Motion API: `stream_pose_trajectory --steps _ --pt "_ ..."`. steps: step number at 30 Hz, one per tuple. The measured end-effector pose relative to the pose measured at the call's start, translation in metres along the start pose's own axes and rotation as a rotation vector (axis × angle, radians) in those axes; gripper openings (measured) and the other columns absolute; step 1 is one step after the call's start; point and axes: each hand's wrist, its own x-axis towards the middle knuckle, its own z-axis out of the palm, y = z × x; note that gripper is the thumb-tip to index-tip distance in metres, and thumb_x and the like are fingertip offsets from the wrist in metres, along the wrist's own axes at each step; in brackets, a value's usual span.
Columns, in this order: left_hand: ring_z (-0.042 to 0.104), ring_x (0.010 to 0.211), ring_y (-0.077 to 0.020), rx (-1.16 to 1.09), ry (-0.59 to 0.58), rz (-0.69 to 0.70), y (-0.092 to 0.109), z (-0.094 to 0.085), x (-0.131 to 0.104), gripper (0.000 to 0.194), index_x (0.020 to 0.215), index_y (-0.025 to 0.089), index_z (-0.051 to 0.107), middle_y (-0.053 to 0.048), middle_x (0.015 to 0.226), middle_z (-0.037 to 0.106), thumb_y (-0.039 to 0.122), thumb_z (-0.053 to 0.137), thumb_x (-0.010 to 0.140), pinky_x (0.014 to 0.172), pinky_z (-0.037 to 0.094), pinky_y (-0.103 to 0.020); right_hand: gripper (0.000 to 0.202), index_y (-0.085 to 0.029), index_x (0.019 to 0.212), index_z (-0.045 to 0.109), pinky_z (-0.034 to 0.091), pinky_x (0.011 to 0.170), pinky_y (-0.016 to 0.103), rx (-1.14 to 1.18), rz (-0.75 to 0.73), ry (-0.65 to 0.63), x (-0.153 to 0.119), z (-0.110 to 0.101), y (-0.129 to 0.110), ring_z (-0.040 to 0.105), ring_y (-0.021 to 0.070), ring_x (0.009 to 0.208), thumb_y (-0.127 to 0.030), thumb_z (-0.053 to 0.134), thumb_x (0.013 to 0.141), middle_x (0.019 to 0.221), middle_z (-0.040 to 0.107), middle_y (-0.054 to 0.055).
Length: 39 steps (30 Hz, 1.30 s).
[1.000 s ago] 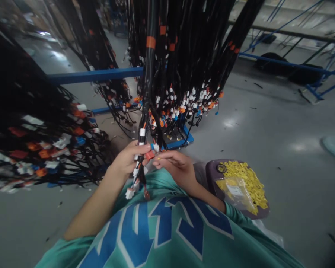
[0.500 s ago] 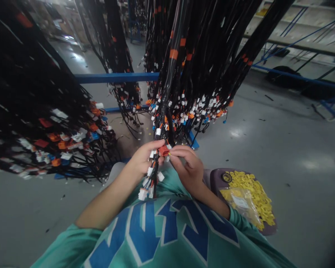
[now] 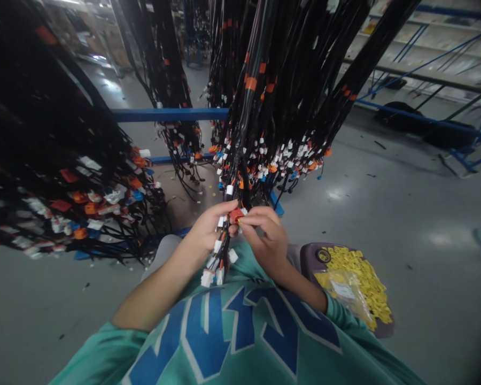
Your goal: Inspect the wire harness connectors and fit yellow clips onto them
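Note:
Between my two hands is a red connector (image 3: 235, 215) on a black wire harness (image 3: 240, 133). My left hand (image 3: 209, 224) is closed on this connector, its thumb on top, with wires of the harness running beside the fingers. Thumb and forefinger of my right hand (image 3: 265, 232) pinch a small yellow clip (image 3: 239, 220) against the connector's right end; most of the clip is hidden by the fingertips. Below my left hand dangle several white connectors (image 3: 207, 277) on the same harness, close to my shirt.
A dark stool (image 3: 310, 256) at my right carries a heap of yellow clips (image 3: 361, 278) and a clear plastic bag (image 3: 347, 291). Harness bundles hang thickly ahead and at left (image 3: 84, 176), around a blue rail (image 3: 168, 114). Blue-framed racks (image 3: 425, 115) stand at the far right.
My right fingertips have moved slightly left, closer in on the red connector, and the yellow clip shows less. My left hand keeps its hold. The camera view has shifted a little.

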Motion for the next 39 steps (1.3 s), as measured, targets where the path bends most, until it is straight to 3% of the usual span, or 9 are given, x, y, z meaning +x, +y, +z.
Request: stream_pose_trajectory --steps 8,11,15,17,26,34,39 --pt "0.046 0.03 -0.0061 -0.086 0.017 -0.027 -0.001 0.001 -0.001 0.022 0.057 0.011 0.053 0.001 0.042 0.053 0.02 0.055 0.077 0.031 0.039 -0.014 0.01 -0.023 0.073 0.063 0.048 0.064 0.027 0.088 0.095 -0.009 0.0 0.002 -0.002 0.057 0.0135 0.077 -0.016 0.057 0.076 0.08 0.058 0.002" --pt "0.046 0.029 -0.0062 -0.074 0.017 -0.013 0.0 0.002 -0.001 0.021 0.056 0.01 0.053 0.001 0.042 0.053 0.017 0.055 0.076 0.03 0.039 -0.013 0.005 -0.021 0.07 0.058 0.047 0.058 0.023 0.28 0.275 -0.034 0.002 0.003 -0.002 0.056 0.0115 0.071 -0.017 0.06 0.071 0.077 0.056 0.0" --pt "0.047 0.029 -0.0071 -0.038 -0.01 0.024 -0.002 0.005 -0.002 0.016 0.058 0.009 0.054 0.0 0.042 0.054 0.015 0.061 0.071 0.03 0.04 -0.014 0.016 -0.021 0.078 0.054 0.048 0.052 0.022 0.598 0.606 -0.16 0.007 0.002 0.0 0.056 0.0101 0.062 -0.021 0.064 0.065 0.07 0.057 -0.003" --pt "0.048 0.03 -0.0076 -0.031 -0.032 0.056 -0.003 0.005 -0.002 0.016 0.058 0.01 0.054 0.0 0.042 0.054 0.016 0.066 0.067 0.031 0.04 -0.014 0.02 -0.02 0.081 0.056 0.048 0.052 0.021 0.656 0.679 -0.209 0.009 0.001 0.002 0.057 0.0102 0.061 -0.021 0.065 0.064 0.07 0.059 -0.002" --pt "0.045 0.03 -0.0049 0.058 -0.011 0.118 -0.006 0.006 -0.001 0.028 0.055 0.011 0.05 0.004 0.04 0.049 0.024 0.074 0.062 0.032 0.039 -0.012 0.011 -0.021 0.07 0.066 0.055 0.059 0.024 0.641 0.476 -0.067 0.007 0.001 0.008 0.06 0.0104 0.07 -0.014 0.069 0.061 0.079 0.058 -0.001" --pt "0.044 0.032 -0.0046 0.113 0.004 0.138 -0.007 0.004 0.002 0.028 0.055 0.012 0.051 0.003 0.04 0.049 0.027 0.073 0.063 0.033 0.037 -0.013 0.007 -0.019 0.068 0.066 0.053 0.049 0.024 0.625 0.477 -0.025 0.006 0.008 0.018 0.058 0.0108 0.063 -0.017 0.069 0.062 0.076 0.057 0.0" --pt "0.048 0.034 -0.0078 0.125 -0.009 0.129 -0.004 -0.001 0.002 0.03 0.058 0.011 0.053 0.0 0.043 0.052 0.035 0.065 0.072 0.034 0.038 -0.016 0.007 -0.02 0.067 0.068 0.05 0.049 0.022 0.6 0.415 -0.099 0.016 0.003 0.022 0.056 0.0094 0.06 -0.017 0.071 0.061 0.073 0.058 0.0"
